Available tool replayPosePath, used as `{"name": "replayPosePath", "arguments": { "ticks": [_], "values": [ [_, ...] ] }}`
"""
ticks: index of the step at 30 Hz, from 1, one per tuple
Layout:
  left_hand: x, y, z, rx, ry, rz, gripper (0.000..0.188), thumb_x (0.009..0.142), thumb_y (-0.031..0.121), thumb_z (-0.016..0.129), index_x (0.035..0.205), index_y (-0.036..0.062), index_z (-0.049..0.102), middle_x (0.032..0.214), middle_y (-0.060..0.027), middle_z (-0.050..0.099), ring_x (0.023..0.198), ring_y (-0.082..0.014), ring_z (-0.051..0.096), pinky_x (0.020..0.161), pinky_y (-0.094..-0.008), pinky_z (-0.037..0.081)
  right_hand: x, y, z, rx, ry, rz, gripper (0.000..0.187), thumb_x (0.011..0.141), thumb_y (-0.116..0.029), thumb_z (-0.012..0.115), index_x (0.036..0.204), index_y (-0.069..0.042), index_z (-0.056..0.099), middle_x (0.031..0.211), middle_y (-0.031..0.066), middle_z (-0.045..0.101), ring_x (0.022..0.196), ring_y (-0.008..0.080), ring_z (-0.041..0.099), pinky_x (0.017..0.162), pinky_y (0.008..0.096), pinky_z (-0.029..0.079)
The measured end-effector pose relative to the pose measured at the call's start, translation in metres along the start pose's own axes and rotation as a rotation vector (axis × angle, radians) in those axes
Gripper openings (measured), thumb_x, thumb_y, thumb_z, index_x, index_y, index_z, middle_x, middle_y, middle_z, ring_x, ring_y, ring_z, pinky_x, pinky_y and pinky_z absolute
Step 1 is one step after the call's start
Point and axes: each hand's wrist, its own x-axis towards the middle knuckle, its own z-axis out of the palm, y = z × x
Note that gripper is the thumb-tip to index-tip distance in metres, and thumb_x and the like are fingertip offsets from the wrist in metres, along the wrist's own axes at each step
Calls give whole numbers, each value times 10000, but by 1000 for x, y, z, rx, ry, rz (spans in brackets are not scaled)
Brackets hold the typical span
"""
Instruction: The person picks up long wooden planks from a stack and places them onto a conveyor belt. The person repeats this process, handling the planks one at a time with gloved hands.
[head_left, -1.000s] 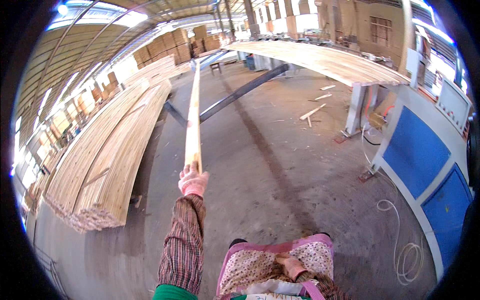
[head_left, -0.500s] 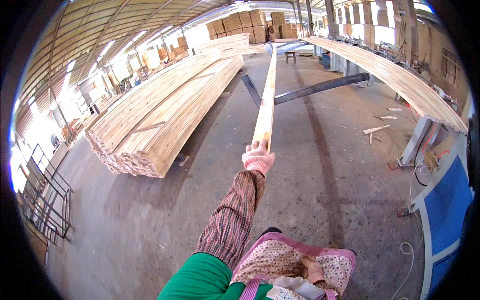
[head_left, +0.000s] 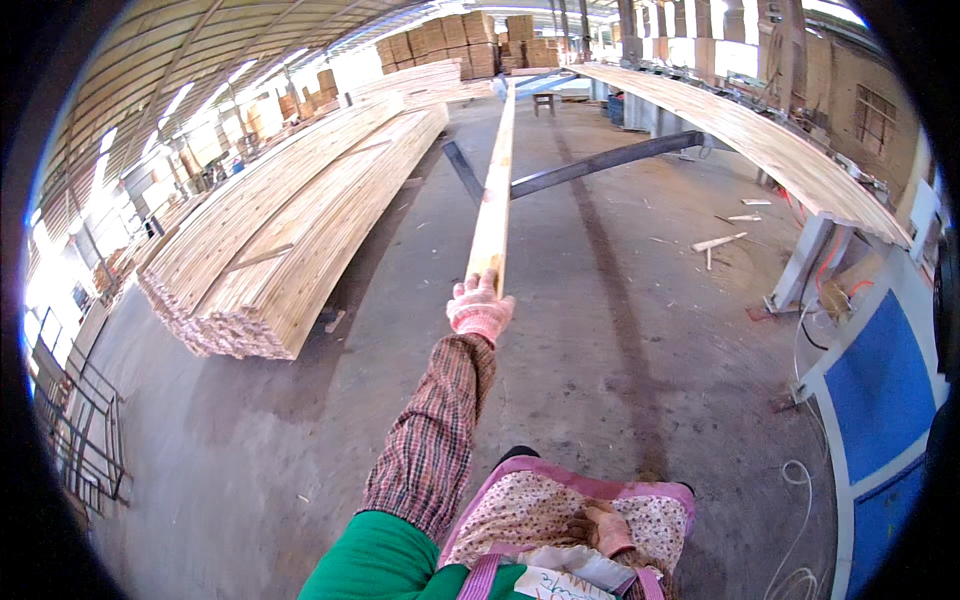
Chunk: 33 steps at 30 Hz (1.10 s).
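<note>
The left hand, in a pinkish glove, was stretched forward on the near end of a long pale board. Its fingers were bent over this end and seemed to pinch it, though the underside of the grip was hidden. The right hand was resting low against the flowered apron, away from the board; whether it was pinching something, I could not tell.

The board pointed away from the person, between the right edge of the big stack of boards and the left edge of the long table. It crossed the dark metal beam in the view, but I could not see whether they touched.

As I judge, the handling of this board was only partly done: it was apart from the stack and also from the row of boards along the tabletop. What was left, it seems, was setting it down and releasing the grip.
</note>
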Motion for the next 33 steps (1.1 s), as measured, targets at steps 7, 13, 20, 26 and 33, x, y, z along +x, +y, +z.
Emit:
{"name": "replayPosePath", "arguments": {
  "ticks": [7, 13, 20, 26, 33],
  "values": [
    [7, -6, 15, -29, 46, 31, 733, 859, 487, 718, 1527, 254, 526, 1551, -64, 532, 1441, -315, 504, 1164, -457, 460, -10, -16, 16, -43, 61, 51, 346, 1013, -72, 639, 1352, -11, 605, 1140, 160, 730, 992, 344, 740, 829, 454, 635],
    [8, -3, 14, -21, 30, -4, 748, 861, 474, 710, 1548, 259, 506, 1568, -64, 520, 1463, -321, 487, 1185, -447, 446, 4, -5, 10, -25, -62, -44, 342, 1016, -86, 657, 1346, -13, 606, 1117, 158, 741, 957, 341, 757, 798, 469, 643],
    [4, 1, 5, -21, -8, -20, 742, 869, 477, 708, 1551, 268, 503, 1610, -49, 487, 1505, -333, 447, 1200, -446, 437, 4, 0, 8, 28, 8, 75, 310, 1027, -99, 656, 1324, -16, 627, 1112, 158, 748, 939, 355, 766, 781, 495, 649],
    [6, 0, 12, 24, 78, -19, 743, 876, 478, 727, 1550, 266, 501, 1604, -43, 496, 1425, -314, 523, 1123, -483, 498, -5, -12, 13, -100, 61, 47, 294, 1026, -129, 680, 1302, -27, 665, 1117, 128, 760, 928, 298, 763, 763, 417, 625],
    [8, -1, 14, 35, 48, -25, 735, 875, 475, 723, 1545, 267, 501, 1613, -53, 491, 1434, -319, 517, 1118, -488, 499, -31, -35, 31, -84, 40, 27, 341, 1021, -189, 697, 1330, -45, 685, 1186, 94, 756, 1004, 236, 721, 827, 365, 569]
  ]
}}
